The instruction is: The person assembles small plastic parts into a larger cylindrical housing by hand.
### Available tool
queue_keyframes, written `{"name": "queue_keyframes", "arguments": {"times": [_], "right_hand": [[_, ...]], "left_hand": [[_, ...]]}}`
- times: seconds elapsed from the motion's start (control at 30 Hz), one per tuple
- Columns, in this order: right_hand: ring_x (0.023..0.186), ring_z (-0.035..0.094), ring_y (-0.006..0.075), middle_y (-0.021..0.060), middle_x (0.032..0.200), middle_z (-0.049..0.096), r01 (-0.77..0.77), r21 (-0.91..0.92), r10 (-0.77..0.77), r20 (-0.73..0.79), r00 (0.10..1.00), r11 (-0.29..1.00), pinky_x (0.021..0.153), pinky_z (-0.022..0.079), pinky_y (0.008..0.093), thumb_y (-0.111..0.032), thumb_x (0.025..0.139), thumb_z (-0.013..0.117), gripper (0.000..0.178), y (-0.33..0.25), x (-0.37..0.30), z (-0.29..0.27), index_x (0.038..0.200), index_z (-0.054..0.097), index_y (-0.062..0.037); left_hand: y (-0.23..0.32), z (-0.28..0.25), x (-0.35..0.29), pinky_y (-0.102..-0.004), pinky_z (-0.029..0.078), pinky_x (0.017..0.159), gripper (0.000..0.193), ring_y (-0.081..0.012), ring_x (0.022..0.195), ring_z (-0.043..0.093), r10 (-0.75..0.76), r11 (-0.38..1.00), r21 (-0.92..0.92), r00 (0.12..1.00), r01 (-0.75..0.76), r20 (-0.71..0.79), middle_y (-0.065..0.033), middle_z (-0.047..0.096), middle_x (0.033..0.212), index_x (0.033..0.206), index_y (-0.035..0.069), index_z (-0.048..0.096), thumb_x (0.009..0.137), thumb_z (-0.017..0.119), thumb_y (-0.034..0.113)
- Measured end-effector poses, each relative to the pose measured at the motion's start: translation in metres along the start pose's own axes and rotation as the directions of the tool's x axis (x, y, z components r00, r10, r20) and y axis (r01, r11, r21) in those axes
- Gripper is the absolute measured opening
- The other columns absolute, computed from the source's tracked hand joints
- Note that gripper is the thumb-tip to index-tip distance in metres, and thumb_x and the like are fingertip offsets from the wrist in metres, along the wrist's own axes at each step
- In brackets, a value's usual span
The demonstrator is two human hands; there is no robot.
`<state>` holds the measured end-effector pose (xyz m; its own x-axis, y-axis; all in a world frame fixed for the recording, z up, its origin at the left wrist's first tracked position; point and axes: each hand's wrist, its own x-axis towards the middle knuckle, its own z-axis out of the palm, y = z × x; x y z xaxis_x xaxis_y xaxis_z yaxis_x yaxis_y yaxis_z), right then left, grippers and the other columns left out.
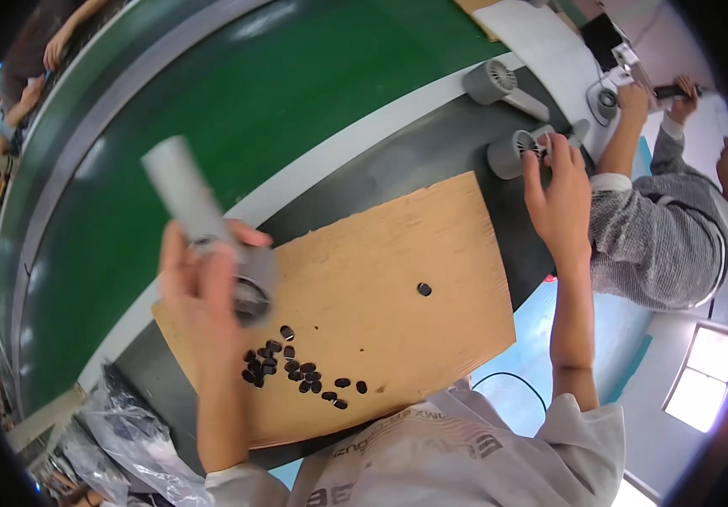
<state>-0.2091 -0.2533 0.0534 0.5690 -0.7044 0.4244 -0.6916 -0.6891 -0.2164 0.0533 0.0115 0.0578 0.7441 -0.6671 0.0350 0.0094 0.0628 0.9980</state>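
Note:
My left hand (199,283) is closed around a grey handheld fan (180,190), whose tube-like handle points up and away while its round head hangs near my palm; motion blurs it slightly. At the right, my right hand (562,203) has its fingers bent over a second grey fan (506,157) lying on the dark tabletop. Its grille shows, but my fingers partly cover the handle. Below my left hand, several small black oval pieces (306,368) lie scattered on a cardboard sheet (398,228). A single black piece (424,289) sits apart toward the sheet's right side.
Another grey fan (491,82) rests farther back on the dark tabletop (322,203). A green conveyor belt (296,93) curves along the far side. Clear plastic bags (132,431) lie lower left. A co-worker (647,228) works close at the right; others stand beyond the belt.

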Motion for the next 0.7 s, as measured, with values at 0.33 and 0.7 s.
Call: {"name": "queue_keyframes", "arguments": {"times": [0.33, 0.7], "right_hand": [[0.1, 0.063, 0.0395, 0.0209, 0.111, 0.06, -0.221, -0.001, 0.221, 0.056, 0.974, 0.975, 0.088, 0.051, 0.0433, -0.046, 0.079, 0.078, 0.062, -0.005, -0.011, 0.006, 0.13, 0.061, -0.0157], [0.111, 0.058, 0.0138, 0.0089, 0.127, 0.059, -0.085, 0.93, -0.076, 0.12, 0.99, 0.358, 0.092, 0.048, 0.0287, -0.033, 0.089, 0.077, 0.064, -0.099, -0.038, -0.019, 0.135, 0.052, 0.0041]], "left_hand": [[-0.06, -0.145, 0.162, -0.0288, 0.046, 0.064, 0.031, -0.0106, 0.069, 0.059, 0.082, 0.914, 0.396, 0.917, 0.086, -0.389, -0.0035, 0.067, 0.079, 0.098, -0.006, 0.073, 0.084, 0.076, 0.021], [0.019, -0.051, 0.02, -0.0399, 0.052, 0.088, 0.051, -0.0254, 0.102, 0.067, -0.109, 0.994, -0.023, 0.991, 0.111, 0.079, -0.0158, 0.069, 0.109, 0.134, 0.001, 0.054, 0.103, 0.047, 0.041]]}}
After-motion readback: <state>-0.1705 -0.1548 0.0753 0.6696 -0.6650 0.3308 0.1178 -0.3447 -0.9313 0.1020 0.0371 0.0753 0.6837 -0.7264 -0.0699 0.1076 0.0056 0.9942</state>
